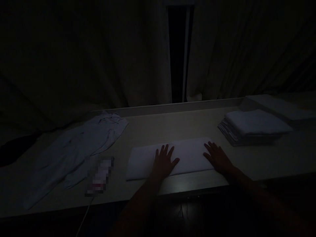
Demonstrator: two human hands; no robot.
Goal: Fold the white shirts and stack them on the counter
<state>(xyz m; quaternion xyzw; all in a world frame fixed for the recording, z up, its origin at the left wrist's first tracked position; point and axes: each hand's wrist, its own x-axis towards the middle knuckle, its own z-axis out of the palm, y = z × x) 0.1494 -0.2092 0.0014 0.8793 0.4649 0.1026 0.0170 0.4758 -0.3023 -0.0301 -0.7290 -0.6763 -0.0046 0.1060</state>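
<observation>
A white cloth [189, 154], folded into a long flat rectangle, lies near the front edge of the desk. My left hand [165, 161] rests flat on its left half with the fingers spread. On the cloth's right end lies my right hand [218, 158], fingers also stretched out. Neither hand grips anything. To the right, a stack of folded white cloths [256, 123] sits apart from my right hand. The dim light hides the cloth's finer details.
A loosely spread light garment [81, 144] covers the left of the desk [172, 126]. Beside it lies a blurred-out object, perhaps a phone [101, 176], with a cable [85, 215] running off the front edge. Dark curtains [138, 56] hang behind. A pale box-like block [278, 105] stands at the far right.
</observation>
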